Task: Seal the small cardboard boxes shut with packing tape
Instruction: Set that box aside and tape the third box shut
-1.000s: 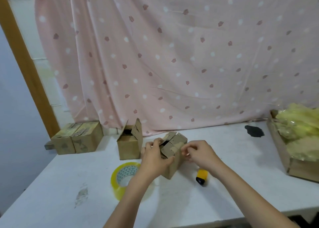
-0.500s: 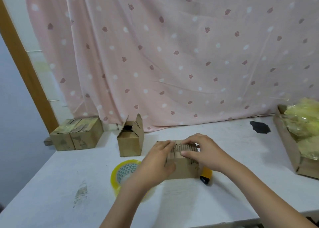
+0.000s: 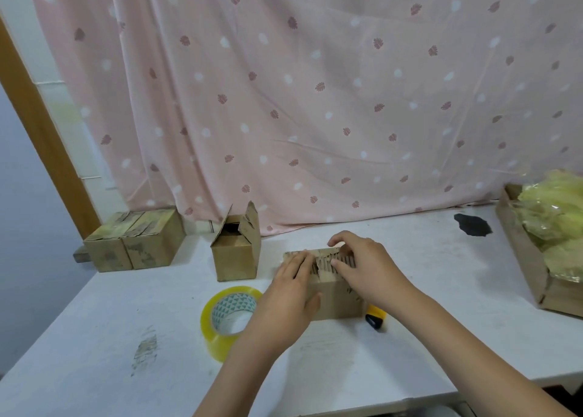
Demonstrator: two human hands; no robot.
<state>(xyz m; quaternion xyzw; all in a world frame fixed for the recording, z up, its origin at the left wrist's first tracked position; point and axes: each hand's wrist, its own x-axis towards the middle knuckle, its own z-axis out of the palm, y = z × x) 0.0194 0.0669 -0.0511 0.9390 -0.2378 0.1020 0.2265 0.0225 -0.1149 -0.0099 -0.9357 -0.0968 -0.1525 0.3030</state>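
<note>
The small cardboard box [image 3: 331, 293] under work stands on the white table [image 3: 441, 322] just right of centre, its top flaps folded down; the left hand [image 3: 290, 296] lies over its left end, fingers fairly straight and close together pressing the flaps, thumb against the near face; the right hand [image 3: 366, 268] covers the right end, fingers bent down over the top and spread a little, pressing rather than pinching. At 8 o'clock from the box, partly under the left wrist, lies a roll of packing tape [image 3: 227, 318]; at 4 o'clock, touching the box's corner, a yellow and black cutter [image 3: 376, 316]. At 10 o'clock stands an open box [image 3: 236, 252], flaps up; further toward 9 o'clock, 2 closed boxes [image 3: 135, 243] side by side at the table's far left edge. At 3 o'clock, well apart, a cardboard tray [image 3: 530, 265] holds yellow plastic bags [image 3: 555, 214]; a pink patterned curtain [image 3: 315, 101] hangs behind.
</note>
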